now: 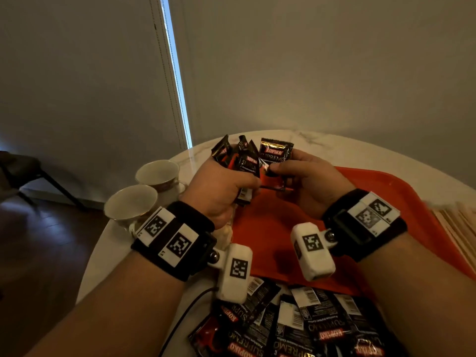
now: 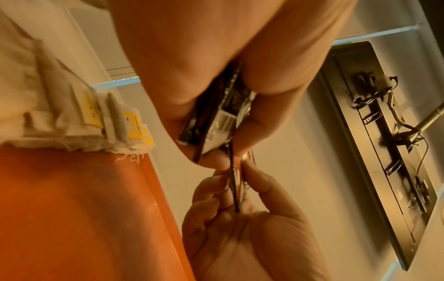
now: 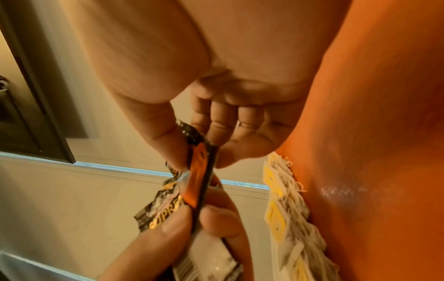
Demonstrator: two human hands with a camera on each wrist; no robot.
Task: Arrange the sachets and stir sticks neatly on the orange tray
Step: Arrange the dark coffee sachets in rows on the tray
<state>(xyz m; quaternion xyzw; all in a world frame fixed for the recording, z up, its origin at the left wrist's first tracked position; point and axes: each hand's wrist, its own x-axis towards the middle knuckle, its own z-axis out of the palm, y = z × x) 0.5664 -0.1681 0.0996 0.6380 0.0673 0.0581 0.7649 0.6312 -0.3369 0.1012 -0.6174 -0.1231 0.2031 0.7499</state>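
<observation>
Black Kopiko sachets [image 1: 240, 161] stand fanned upright above the orange tray [image 1: 401, 202]. More sachets [image 1: 296, 323] lie heaped at its near edge; pale stir sticks [image 1: 461, 228] lie on its right side.

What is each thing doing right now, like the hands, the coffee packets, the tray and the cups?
Left hand: grips a fanned bunch of sachets, raised above the tray.
Right hand: pinches one sachet, upright.
Orange tray: flat on the table, middle bare.
Loose sachets: scattered pile at the tray's near edge.
Tea bags: lined along a tray edge.
Two cups: upright, empty.
Stir sticks: beside the tray, blurred.
</observation>
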